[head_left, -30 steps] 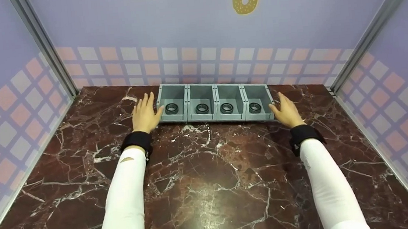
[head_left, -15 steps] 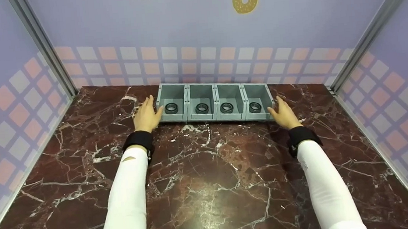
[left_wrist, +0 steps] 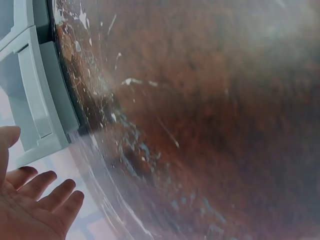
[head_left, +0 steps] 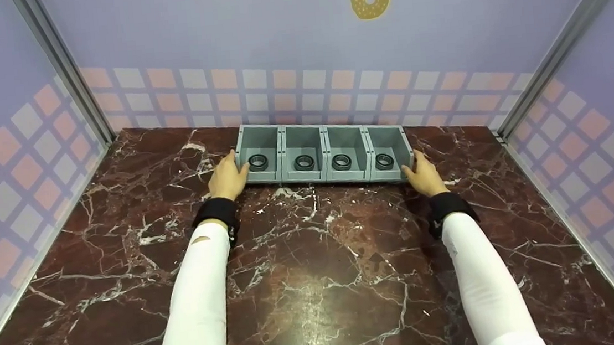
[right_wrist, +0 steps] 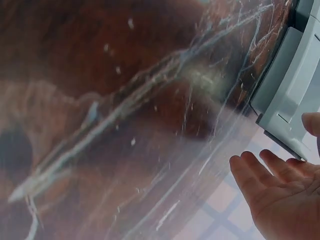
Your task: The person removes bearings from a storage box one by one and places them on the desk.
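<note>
Flanking one grey tray (head_left: 327,179) of four compartments: left hand (head_left: 228,178) touching its left end, right hand (head_left: 423,173) touching its right end, fingers of both lying straight. Sitting between the hands, four black rings (head_left: 258,162), one in each compartment.

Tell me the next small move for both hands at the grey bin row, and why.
Probably press both palms inward onto the end walls. The left hand and right hand flank the grey bin row with straight fingers, and the wrist views show open palms beside its corners, not yet gripping.
</note>
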The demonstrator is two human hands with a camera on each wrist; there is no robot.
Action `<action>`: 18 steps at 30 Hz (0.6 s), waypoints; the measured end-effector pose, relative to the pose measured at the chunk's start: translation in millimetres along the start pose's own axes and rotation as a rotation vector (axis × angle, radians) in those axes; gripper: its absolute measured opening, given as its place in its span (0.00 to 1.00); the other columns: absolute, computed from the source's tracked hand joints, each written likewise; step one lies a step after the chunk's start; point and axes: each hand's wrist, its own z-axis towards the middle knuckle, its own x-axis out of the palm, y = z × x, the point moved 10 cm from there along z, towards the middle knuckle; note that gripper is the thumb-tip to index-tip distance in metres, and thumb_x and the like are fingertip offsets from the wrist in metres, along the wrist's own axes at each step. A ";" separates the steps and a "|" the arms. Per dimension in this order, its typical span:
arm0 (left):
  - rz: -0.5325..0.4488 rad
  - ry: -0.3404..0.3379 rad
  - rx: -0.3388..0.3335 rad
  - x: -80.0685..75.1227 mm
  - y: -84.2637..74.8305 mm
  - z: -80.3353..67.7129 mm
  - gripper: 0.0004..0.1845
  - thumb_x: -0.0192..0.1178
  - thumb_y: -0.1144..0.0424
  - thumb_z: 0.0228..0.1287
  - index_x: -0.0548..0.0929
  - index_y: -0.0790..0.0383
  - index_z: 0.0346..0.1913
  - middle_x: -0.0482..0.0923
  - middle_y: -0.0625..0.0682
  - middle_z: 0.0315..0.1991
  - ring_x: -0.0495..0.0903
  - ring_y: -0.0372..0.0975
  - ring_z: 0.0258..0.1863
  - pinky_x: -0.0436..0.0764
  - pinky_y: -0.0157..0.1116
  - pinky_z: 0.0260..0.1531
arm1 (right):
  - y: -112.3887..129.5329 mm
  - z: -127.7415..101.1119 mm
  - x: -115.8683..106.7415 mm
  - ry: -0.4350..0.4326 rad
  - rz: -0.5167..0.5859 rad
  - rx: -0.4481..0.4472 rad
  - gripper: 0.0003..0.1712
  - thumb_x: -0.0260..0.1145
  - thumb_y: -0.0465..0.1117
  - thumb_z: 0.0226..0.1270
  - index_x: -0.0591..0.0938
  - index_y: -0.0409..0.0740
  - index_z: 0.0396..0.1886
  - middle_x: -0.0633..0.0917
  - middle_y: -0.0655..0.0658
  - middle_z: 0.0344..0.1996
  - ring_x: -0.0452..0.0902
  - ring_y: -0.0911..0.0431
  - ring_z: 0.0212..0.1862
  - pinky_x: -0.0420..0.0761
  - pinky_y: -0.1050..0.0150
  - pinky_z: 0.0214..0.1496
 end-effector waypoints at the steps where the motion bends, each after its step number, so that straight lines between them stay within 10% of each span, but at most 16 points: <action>1: -0.009 -0.003 -0.004 0.9 0.2 0.5 0.34 0.52 0.53 0.79 0.59 0.64 0.80 0.64 0.64 0.78 0.69 0.59 0.74 0.71 0.57 0.73 | -0.4 -0.1 -0.1 -0.007 0.007 0.005 0.37 0.53 0.41 0.81 0.54 0.26 0.79 0.68 0.20 0.71 0.65 0.29 0.74 0.65 0.38 0.79; 18: -0.101 -0.049 -0.031 5.7 2.8 1.1 0.33 0.55 0.60 0.77 0.60 0.65 0.79 0.69 0.69 0.73 0.73 0.65 0.68 0.73 0.59 0.69 | -0.7 2.6 3.3 -0.081 0.133 0.057 0.33 0.52 0.34 0.78 0.56 0.28 0.77 0.72 0.21 0.69 0.71 0.31 0.71 0.71 0.41 0.75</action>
